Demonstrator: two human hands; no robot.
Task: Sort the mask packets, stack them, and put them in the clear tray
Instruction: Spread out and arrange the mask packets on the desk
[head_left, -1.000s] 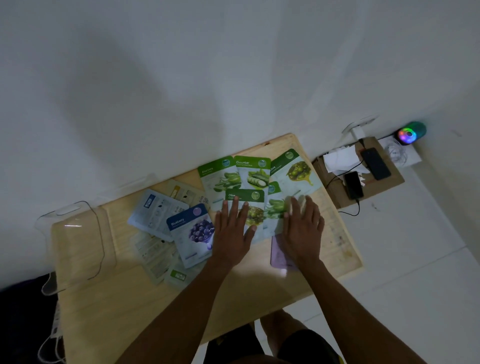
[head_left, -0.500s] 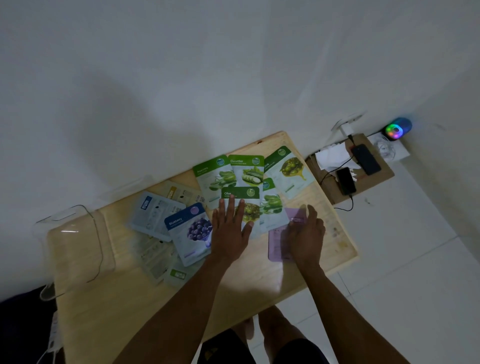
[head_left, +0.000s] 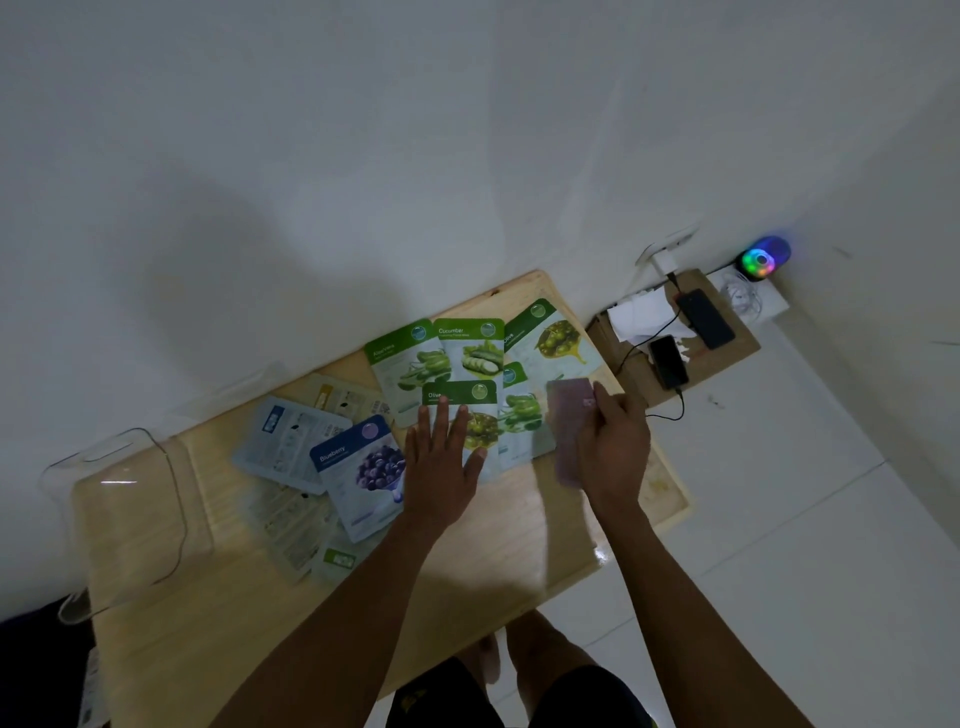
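Observation:
Several mask packets lie spread on the wooden table (head_left: 467, 561). Green ones sit at the back: aloe vera (head_left: 405, 364), cucumber (head_left: 472, 348), two olive packets (head_left: 556, 338) (head_left: 462, 395). My left hand (head_left: 441, 467) rests flat, fingers spread, on the nearer olive packet. A blueberry packet (head_left: 363, 467) lies left of it, beside face-down pale packets (head_left: 291, 441). My right hand (head_left: 613, 447) grips a purple packet (head_left: 569, 426), lifted and tilted above the table. The clear tray (head_left: 124, 519) stands at the table's left end.
A low cardboard stand (head_left: 727, 348) to the right of the table holds two phones (head_left: 670, 361), cables and crumpled paper. A glowing multicolour speaker (head_left: 761, 258) sits on the floor by the wall. My legs show below the table's front edge.
My right hand slid back off the green packets, closed on the purple packet that lay on the table, and raised it up toward the right. My left hand stayed pressed on the olive packet.

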